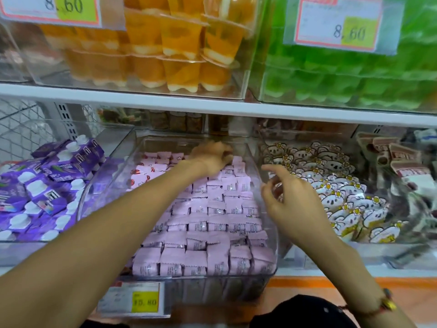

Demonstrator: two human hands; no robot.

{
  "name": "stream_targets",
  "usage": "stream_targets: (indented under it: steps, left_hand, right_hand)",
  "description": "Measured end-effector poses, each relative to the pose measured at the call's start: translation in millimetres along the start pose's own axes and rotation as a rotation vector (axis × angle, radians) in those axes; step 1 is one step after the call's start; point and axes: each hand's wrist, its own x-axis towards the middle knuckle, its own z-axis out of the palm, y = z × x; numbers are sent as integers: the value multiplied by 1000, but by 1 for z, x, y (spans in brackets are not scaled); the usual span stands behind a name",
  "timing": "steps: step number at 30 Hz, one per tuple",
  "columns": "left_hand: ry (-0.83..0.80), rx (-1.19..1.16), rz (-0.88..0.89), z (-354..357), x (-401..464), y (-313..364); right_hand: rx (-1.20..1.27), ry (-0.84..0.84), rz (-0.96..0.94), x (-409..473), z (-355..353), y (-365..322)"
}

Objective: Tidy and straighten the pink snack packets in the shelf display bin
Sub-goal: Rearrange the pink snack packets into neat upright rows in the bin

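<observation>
1. Pink snack packets (212, 223) fill the clear display bin (264, 162) on the lower shelf. The front and middle rows already stand in neat ranks, while the back left packets, some showing a red print, lie looser; I judge the job mostly done, with that far corner left.
2. Left hand (212, 157) reaches to the back of the bin, fingers curled down onto the rear packets; whether it pinches 1 or only presses, I cannot tell.
3. Right hand (290, 197) hovers above the bin's right wall, fingers spread and loosely bent, holding nothing.
4. Purple cartons (47, 176) sit in the bin to the left, koala-faced packets (331, 185) to the right.
5. Orange jelly cups (179, 55) are stacked on the shelf above.
</observation>
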Motion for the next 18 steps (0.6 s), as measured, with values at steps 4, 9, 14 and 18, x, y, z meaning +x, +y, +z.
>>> stream_targets:
  steps: [4,9,14,18]
  left_hand:
    - [18,5,-49,7,2,3]
    - [17,-138,-168,3,10,10]
    - [50,-146,-155,3,6,13]
    - [47,-222,-165,1,1,13]
  right_hand:
    - [-33,13,-38,-6,-2,5]
    - [-16,-99,-71,-9,-8,8]
    - [-21,-117,-86,-12,-11,9]
    - [-31,-125,-78,-9,-12,9]
